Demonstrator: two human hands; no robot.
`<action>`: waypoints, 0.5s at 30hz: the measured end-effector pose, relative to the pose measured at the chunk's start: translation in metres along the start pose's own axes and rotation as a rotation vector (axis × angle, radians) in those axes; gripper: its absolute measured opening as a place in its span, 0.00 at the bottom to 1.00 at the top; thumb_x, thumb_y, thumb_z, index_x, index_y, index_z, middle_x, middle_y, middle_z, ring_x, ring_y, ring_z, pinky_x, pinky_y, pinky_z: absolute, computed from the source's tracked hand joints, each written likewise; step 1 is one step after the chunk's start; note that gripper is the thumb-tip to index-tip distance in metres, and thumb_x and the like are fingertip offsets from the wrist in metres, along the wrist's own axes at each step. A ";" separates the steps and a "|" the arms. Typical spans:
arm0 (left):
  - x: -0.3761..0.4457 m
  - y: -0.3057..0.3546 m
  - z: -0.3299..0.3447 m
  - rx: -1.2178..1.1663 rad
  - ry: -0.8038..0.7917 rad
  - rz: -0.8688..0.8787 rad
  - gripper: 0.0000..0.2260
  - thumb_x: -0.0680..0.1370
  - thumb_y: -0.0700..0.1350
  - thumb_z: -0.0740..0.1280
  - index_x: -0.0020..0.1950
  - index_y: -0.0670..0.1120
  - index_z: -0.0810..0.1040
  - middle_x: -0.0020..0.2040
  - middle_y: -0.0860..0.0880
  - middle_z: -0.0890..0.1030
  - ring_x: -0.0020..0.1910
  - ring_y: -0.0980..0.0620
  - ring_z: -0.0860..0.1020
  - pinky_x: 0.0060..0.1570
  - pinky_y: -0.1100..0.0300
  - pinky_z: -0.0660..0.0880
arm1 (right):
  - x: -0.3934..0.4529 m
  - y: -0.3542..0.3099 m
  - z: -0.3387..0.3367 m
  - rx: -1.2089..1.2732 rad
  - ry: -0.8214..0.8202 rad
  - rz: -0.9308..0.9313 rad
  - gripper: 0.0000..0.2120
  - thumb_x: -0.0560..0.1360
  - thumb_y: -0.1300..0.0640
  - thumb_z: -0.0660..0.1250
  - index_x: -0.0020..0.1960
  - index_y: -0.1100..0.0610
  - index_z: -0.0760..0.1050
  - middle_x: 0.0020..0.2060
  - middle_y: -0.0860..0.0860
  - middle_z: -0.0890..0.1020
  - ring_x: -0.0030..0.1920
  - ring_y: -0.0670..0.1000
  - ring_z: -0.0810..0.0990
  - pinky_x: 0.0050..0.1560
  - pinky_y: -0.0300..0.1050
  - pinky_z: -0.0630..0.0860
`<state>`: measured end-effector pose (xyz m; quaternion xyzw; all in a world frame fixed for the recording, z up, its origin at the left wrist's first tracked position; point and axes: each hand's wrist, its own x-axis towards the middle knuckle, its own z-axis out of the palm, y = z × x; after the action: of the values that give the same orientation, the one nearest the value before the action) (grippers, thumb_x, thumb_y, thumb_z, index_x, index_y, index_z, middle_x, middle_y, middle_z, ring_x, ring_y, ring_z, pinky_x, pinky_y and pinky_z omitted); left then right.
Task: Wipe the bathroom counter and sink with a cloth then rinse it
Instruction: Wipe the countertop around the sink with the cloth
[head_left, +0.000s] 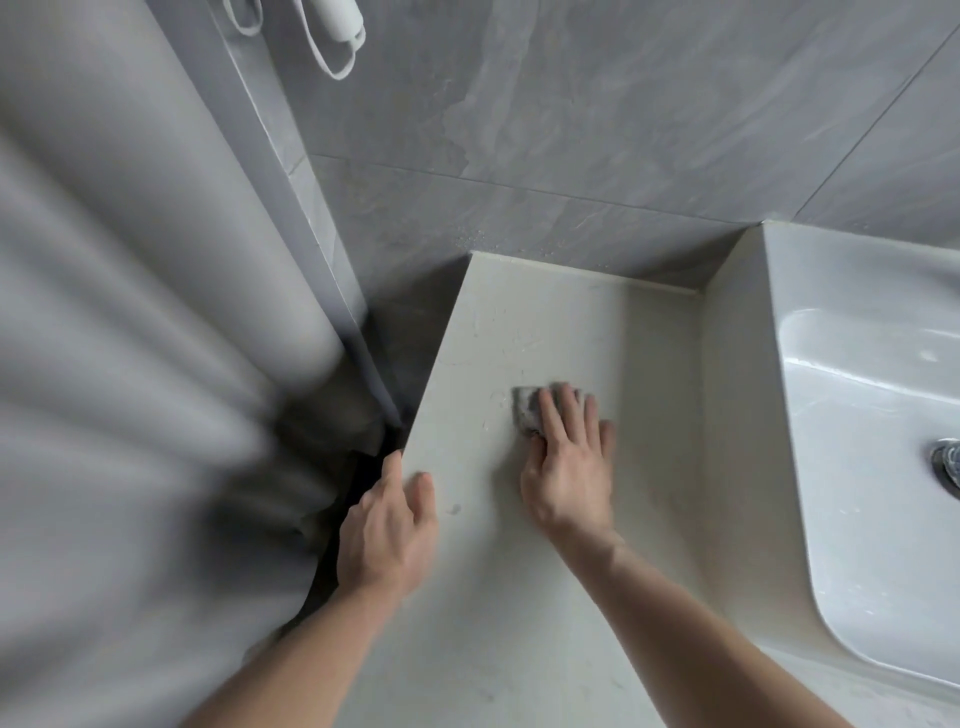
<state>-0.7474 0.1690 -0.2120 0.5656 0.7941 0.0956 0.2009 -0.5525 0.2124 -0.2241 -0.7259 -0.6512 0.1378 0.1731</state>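
Observation:
A small grey cloth (527, 410) lies on the pale counter (519, 597), left of the sink. My right hand (569, 473) presses flat on the cloth with straight fingers, so most of the cloth is hidden under them. At the counter's left edge rests my left hand (387, 530), thumb over the side and fingers lying on top. The white sink (857, 467) fills the right side, and its metal drain (945, 467) shows at the frame's right border. Thin wet streaks mark the counter beyond the cloth.
A grey shower curtain (130, 364) hangs close on the left, beside a dark gap along the counter's edge. Grey wall tiles (623, 130) back the counter. A white device with a looped cord (337, 31) hangs on the wall at the top.

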 end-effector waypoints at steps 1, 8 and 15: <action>0.001 -0.001 0.000 0.005 0.003 0.004 0.24 0.83 0.58 0.52 0.76 0.49 0.64 0.64 0.42 0.80 0.58 0.36 0.79 0.55 0.48 0.73 | 0.004 -0.014 0.005 0.028 -0.038 -0.073 0.28 0.78 0.54 0.56 0.78 0.52 0.65 0.79 0.52 0.64 0.79 0.63 0.59 0.77 0.61 0.56; 0.001 -0.004 -0.004 -0.065 -0.003 0.080 0.18 0.82 0.59 0.53 0.70 0.54 0.65 0.56 0.44 0.84 0.53 0.35 0.80 0.46 0.48 0.76 | 0.018 -0.076 0.021 0.210 -0.206 -0.385 0.22 0.77 0.57 0.61 0.70 0.54 0.76 0.72 0.54 0.74 0.74 0.61 0.67 0.75 0.48 0.58; 0.003 -0.004 0.001 -0.034 0.007 0.034 0.24 0.82 0.60 0.51 0.74 0.51 0.65 0.63 0.45 0.82 0.57 0.36 0.79 0.52 0.48 0.74 | 0.047 0.007 -0.019 0.386 0.069 0.061 0.25 0.74 0.61 0.55 0.66 0.54 0.80 0.73 0.55 0.74 0.77 0.56 0.67 0.78 0.48 0.61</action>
<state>-0.7510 0.1703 -0.2148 0.5752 0.7833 0.1146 0.2061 -0.5324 0.2567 -0.2089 -0.7028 -0.5843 0.2403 0.3269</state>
